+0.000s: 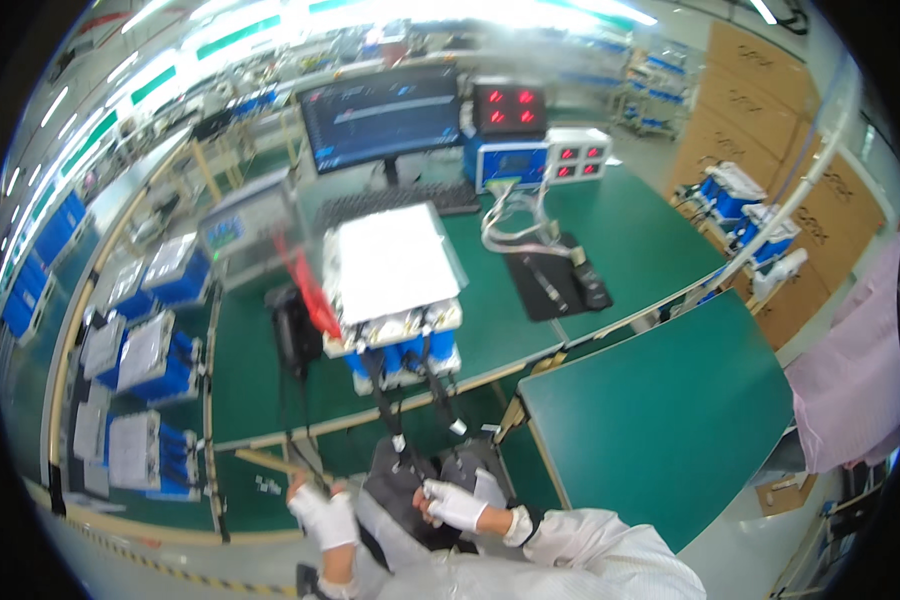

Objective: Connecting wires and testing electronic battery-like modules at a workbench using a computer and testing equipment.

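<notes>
- the left hand, in a white glove that leaves the fingertips bare, is low in the view, in front of the bench edge; its fingers are partly bent beside a thin dark cord; whether it grasps the cord or is released, I cannot tell
- the right hand, gloved the same way, is over the person's lap; its fingers are curled inward, near the lower end of a dark lead; blur hides whether anything is gripped between them
- the blue and white pack stands on the green bench, ahead of both hands and well apart from them; a white sheet covers its top
- black leads hang from the pack's near side over the bench edge; pale tips show at their ends
- a red strip lies against the pack's left side; a dark object, too blurred to name, is just left of it
- behind the pack are a keyboard and a lit monitor; to the monitor's right, a black display box with red digits sits on a blue instrument, beside a white meter box
- pale cables loop down from the instruments toward a black mat
- more blue packs stand at left; a pink sleeve shows at far right
</notes>
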A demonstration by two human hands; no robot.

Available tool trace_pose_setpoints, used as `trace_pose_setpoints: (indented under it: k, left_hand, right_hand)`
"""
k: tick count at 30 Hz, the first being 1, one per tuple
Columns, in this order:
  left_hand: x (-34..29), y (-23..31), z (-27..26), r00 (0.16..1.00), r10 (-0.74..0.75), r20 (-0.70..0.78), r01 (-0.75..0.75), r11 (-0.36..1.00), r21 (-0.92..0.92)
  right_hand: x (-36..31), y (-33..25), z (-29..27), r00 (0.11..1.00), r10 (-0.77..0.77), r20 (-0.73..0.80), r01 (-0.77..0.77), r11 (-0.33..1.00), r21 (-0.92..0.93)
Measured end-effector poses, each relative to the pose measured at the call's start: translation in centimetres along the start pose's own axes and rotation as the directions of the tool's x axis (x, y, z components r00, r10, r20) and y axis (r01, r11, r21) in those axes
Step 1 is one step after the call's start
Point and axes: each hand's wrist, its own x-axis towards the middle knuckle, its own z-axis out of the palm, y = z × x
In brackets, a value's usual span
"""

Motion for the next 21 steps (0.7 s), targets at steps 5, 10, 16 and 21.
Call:
trace_pose_setpoints:
  k: [5,10,16,21]
  left_hand:
    - [-2.7,5.0,1.8,0.649,0.238,0.722,0.023,0.943,-0.332]
    - [-2.3,6.3,2.8,0.660,0.073,0.747,0.369,0.835,-0.407]
    - [-1.7,5.6,2.5,0.749,-0.116,0.652,0.580,0.591,-0.560]
    - [-2.0,5.9,2.8,0.723,-0.100,0.684,0.570,0.646,-0.507]
  right_hand:
    - [-0.8,-0.6,0.3,0.987,-0.160,0.010,0.137,0.808,-0.573]
    - [-1.2,-1.3,-0.2,0.995,-0.099,0.018,0.089,0.793,-0.603]
    - [-0.6,-1.3,-0.6,0.971,-0.237,0.027,0.236,0.942,-0.238]
    - [-0.8,-2.1,-0.2,0.978,-0.207,0.022,0.206,0.948,-0.243]
